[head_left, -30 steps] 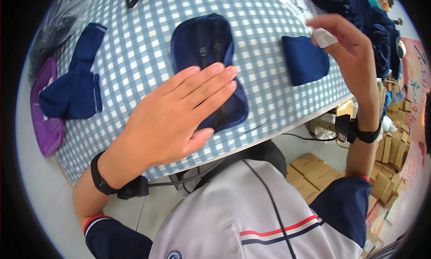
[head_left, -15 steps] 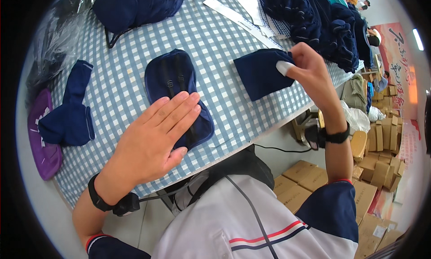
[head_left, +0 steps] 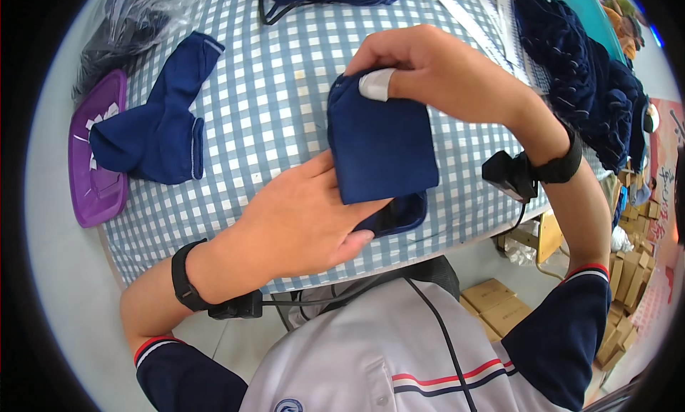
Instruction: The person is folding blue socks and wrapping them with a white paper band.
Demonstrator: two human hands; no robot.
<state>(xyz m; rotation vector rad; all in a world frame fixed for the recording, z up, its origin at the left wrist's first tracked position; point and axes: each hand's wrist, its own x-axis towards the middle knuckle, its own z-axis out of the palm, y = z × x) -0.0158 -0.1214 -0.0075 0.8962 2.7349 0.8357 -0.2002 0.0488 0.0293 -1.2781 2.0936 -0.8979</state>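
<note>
My right hand [head_left: 428, 69] pinches the upper edge of a folded navy cloth piece [head_left: 389, 148]; its thumb wears a white wrap. The cloth lies over a dark navy padded piece [head_left: 410, 215], whose lower right corner peeks out beneath. My left hand [head_left: 303, 215] rests on that padded piece, fingers stretched out and thumb apart, with most fingertips hidden under the cloth. To the left, a bent navy fabric piece [head_left: 160, 119] with pale stitching lies partly across a purple tray [head_left: 78, 176].
A blue-and-white checked cloth [head_left: 264, 91] covers the table. White strips [head_left: 474, 26] and a heap of navy fabric pieces [head_left: 578, 76] lie at the far right. Clear plastic wrapping [head_left: 135, 26] is at far left. Cardboard boxes [head_left: 496, 301] stand on the floor.
My right hand has brought the folded navy cloth leftward over the padded piece, covering most of it and my left fingertips. My left hand stays on the padded piece. The whole view has shifted.
</note>
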